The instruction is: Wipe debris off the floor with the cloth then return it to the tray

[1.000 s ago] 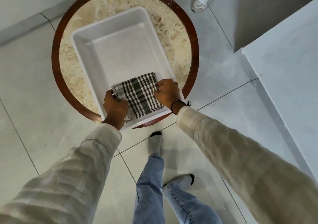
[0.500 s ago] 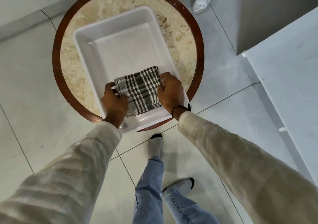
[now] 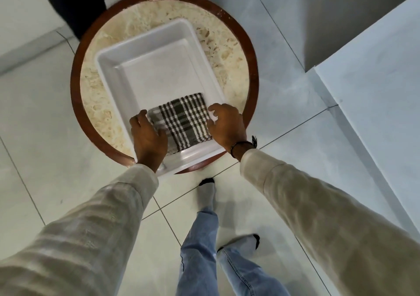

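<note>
A folded black-and-white checked cloth [image 3: 181, 121] lies flat in the near end of a white rectangular tray [image 3: 159, 72]. My left hand [image 3: 147, 140] rests on the cloth's left side, thumb on top of it and fingers curled at its edge; it hides the near-left corner. My right hand [image 3: 227, 125] hovers at the cloth's right edge over the tray's rim, fingers apart and bent, holding nothing.
The tray sits on a round stone-topped table with a brown wooden rim [image 3: 75, 104], standing on pale floor tiles [image 3: 41, 159]. My legs in jeans and socks [image 3: 205, 195] stand just before it. Someone's dark trouser legs [image 3: 75, 2] are behind the table. A white raised surface [image 3: 375, 86] runs along the right.
The cloth has settled flat in the tray's near end. My right hand has let go of its right edge and spread its fingers. My left hand stays on the left side.
</note>
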Demonstrator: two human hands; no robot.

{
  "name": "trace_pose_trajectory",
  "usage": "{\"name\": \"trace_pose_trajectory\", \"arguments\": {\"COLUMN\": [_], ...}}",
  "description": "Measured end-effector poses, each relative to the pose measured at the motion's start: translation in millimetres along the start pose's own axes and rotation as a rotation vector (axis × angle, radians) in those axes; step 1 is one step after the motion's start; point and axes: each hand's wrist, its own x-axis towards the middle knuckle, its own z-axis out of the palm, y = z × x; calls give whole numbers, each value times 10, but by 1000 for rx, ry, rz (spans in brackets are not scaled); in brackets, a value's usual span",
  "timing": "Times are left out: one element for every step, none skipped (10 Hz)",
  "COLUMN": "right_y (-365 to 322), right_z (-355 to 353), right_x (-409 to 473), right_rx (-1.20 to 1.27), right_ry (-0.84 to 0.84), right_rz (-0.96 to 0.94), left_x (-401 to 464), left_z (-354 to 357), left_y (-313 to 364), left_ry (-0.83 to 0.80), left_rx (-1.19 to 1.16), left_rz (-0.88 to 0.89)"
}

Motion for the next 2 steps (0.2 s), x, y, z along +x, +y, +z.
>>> {"name": "trace_pose_trajectory", "arguments": {"right_y": [4, 43], "right_z": [-66, -123], "right_x": [-17, -26], "right_rx": [71, 111], "right_ry": [57, 97], "right_rz": [38, 102], "left_x": [-43, -55], "left_z": [-52, -31], "left_y": [23, -47], "left_ry": [-41, -80], "left_rx": [113, 243], "left_rz": [130, 243]}}
